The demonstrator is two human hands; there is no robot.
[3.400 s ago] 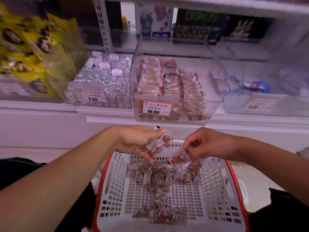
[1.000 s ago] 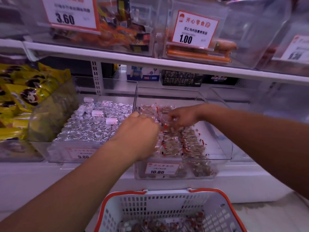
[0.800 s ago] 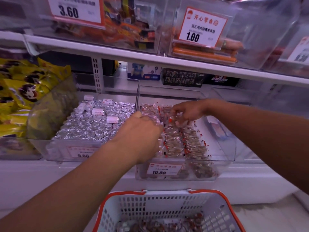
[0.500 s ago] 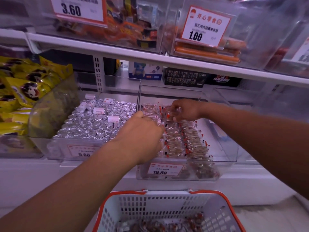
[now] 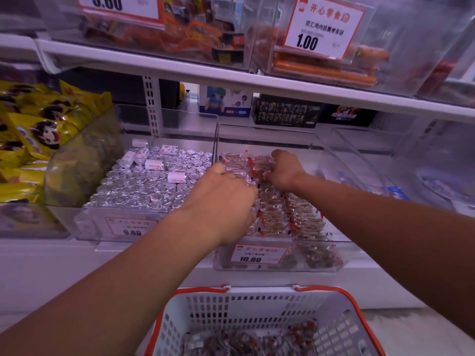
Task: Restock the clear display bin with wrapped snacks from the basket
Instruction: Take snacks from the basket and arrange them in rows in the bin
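Note:
The clear display bin (image 5: 223, 263) with a 10.80 price label sits on the lower shelf, holding rows of wrapped snacks (image 5: 282, 214) in clear wrappers with red ends. My left hand (image 5: 223, 201) is over the bin's left front part, back up, fingers curled down around wrapped snacks and mostly hidden. My right hand (image 5: 285, 170) reaches to the bin's back row, its fingertips curled onto snacks there. Below the shelf stands the white basket (image 5: 257, 312) with an orange rim. More wrapped snacks (image 5: 246, 343) lie on its bottom.
A bin of silver foil pieces (image 5: 144, 186) with a 9.80 label stands just left. Yellow snack bags (image 5: 38, 134) fill the far-left bin. Another clear bin (image 5: 385, 176) sits to the right. The upper shelf (image 5: 231, 80) overhangs with more bins and price tags.
Both hands rose from the basket with snacks to the display bin. Over the last second my right hand shifted toward the bin's back row; my left hand stayed over the front left.

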